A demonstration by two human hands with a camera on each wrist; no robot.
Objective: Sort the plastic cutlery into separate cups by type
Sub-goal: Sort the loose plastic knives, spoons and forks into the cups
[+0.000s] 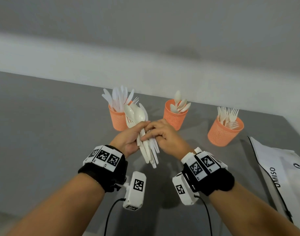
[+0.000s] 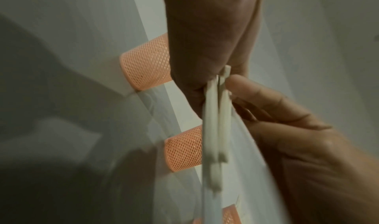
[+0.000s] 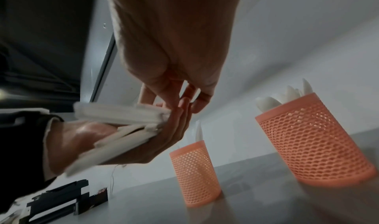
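1. While both hands meet above the grey table [image 1: 43, 116], the left hand [image 1: 128, 138] grips a mixed bundle of white plastic cutlery [image 1: 145, 145], fingers curled round the handles; spoon bowls, fork tines and a knife tip fan upward, handle ends pointing down toward the wrists.
2. Right hand [image 1: 164, 135] lies against the bundle from the right, fingers bent onto the handles. In the right wrist view its fingertips [image 3: 197, 98] press at the upper handles near the left palm. Whether it pinches one single piece cannot be told.
3. Left wrist view: two cream handles [image 2: 215, 122] run between the two hands; blurred.
4. Three orange mesh cups stand along the table's far side, well apart from each other.
5. Left cup [image 1: 117, 120]: holds knives [image 1: 118, 97], blades up. The bundle overlaps it in the head view.
6. Middle cup [image 1: 174, 116]: holds spoons [image 1: 179, 103], bowls up. It stands just behind the right hand.
7. Right cup [image 1: 224, 132]: holds forks [image 1: 228, 116], tines up, one leaning over the rim.
8. White bag with black trim and lettering [image 1: 278, 171] lies at the table's right edge, near the right cup.
9. Both wrists carry black bands with white marker blocks [image 1: 103, 155] and cabled camera units.
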